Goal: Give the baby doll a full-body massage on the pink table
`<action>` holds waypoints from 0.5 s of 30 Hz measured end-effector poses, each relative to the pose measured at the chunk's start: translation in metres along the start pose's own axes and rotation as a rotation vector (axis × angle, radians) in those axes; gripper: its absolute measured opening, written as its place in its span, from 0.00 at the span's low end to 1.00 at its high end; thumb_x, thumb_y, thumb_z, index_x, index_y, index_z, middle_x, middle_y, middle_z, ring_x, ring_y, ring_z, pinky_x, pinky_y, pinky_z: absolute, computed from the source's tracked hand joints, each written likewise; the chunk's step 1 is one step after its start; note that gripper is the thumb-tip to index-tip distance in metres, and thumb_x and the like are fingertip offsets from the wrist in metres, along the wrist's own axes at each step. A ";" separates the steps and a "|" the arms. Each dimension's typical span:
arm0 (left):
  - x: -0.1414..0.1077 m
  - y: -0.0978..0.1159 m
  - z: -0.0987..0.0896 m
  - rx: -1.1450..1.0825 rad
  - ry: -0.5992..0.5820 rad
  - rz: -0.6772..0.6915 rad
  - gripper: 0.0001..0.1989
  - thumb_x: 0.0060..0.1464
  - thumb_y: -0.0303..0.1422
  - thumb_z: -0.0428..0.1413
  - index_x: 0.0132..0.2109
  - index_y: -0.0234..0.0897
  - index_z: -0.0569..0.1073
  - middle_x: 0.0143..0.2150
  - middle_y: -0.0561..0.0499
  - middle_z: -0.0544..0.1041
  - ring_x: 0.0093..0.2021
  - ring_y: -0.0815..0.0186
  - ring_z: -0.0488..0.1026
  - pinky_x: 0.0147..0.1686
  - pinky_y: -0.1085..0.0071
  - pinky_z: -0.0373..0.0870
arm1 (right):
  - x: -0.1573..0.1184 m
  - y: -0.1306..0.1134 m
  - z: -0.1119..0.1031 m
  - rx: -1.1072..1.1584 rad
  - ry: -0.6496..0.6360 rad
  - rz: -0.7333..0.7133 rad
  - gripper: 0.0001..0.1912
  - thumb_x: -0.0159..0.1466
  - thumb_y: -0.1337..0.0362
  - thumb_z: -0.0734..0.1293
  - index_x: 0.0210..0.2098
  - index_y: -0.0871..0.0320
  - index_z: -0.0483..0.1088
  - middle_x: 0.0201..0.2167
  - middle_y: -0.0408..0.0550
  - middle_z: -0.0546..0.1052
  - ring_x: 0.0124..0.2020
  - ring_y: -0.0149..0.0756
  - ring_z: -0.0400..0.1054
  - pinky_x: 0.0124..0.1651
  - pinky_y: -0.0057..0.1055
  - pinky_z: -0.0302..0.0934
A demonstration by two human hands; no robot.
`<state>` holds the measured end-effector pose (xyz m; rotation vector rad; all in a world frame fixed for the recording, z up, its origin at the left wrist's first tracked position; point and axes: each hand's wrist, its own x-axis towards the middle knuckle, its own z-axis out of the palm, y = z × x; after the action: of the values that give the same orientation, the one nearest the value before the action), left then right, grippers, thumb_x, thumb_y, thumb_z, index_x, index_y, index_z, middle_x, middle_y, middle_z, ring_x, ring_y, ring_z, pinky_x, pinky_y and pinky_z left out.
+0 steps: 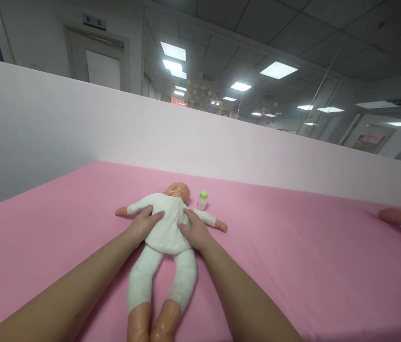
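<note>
A baby doll (169, 232) in a white cloth top and white leggings lies on its back on the pink sheet (293, 256), arms spread and legs toward me. My left hand (142, 225) clasps one side of its torso, the thumb resting on the chest. On the opposite side my right hand (198, 232) grips the torso in the same way. Most fingers of both hands are hidden behind the doll's sides. Close to the doll's head stands a small bottle (202, 201) with a green cap.
A white partition (186, 137) runs along the far edge of the pink surface, with clear panels above it at the right. Another doll (397, 217) lies at the far right, partly cut off by the frame. A door (102, 66) is beyond the partition.
</note>
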<state>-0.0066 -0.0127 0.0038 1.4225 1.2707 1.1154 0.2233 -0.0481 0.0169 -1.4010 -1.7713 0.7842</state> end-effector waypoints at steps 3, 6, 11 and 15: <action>-0.008 0.007 0.006 -0.013 -0.009 0.050 0.24 0.50 0.54 0.63 0.41 0.40 0.72 0.40 0.46 0.77 0.45 0.49 0.77 0.39 0.62 0.73 | -0.004 -0.003 -0.001 0.119 0.012 -0.003 0.40 0.63 0.58 0.73 0.73 0.52 0.61 0.71 0.50 0.67 0.72 0.50 0.60 0.73 0.48 0.53; -0.020 0.017 0.014 0.049 0.001 0.128 0.17 0.54 0.49 0.62 0.39 0.41 0.70 0.37 0.51 0.74 0.41 0.54 0.75 0.38 0.64 0.72 | -0.008 -0.003 -0.001 0.207 0.019 -0.017 0.41 0.63 0.57 0.74 0.73 0.50 0.61 0.70 0.49 0.68 0.71 0.51 0.61 0.73 0.50 0.54; -0.037 0.032 0.024 0.010 -0.068 0.148 0.21 0.56 0.42 0.60 0.55 0.41 0.75 0.51 0.46 0.79 0.54 0.48 0.76 0.46 0.60 0.75 | -0.010 0.000 0.000 0.392 0.030 -0.063 0.41 0.66 0.45 0.74 0.73 0.48 0.60 0.72 0.50 0.64 0.73 0.52 0.57 0.74 0.52 0.52; -0.045 0.033 0.028 -0.063 -0.119 0.153 0.39 0.53 0.37 0.62 0.71 0.37 0.66 0.72 0.40 0.67 0.70 0.44 0.66 0.60 0.57 0.72 | -0.013 -0.006 0.005 0.561 -0.005 -0.116 0.47 0.63 0.42 0.76 0.74 0.48 0.56 0.71 0.51 0.65 0.73 0.54 0.56 0.74 0.55 0.52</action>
<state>0.0242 -0.0609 0.0281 1.5347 1.0491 1.1440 0.2173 -0.0618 0.0169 -0.9149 -1.4605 1.1136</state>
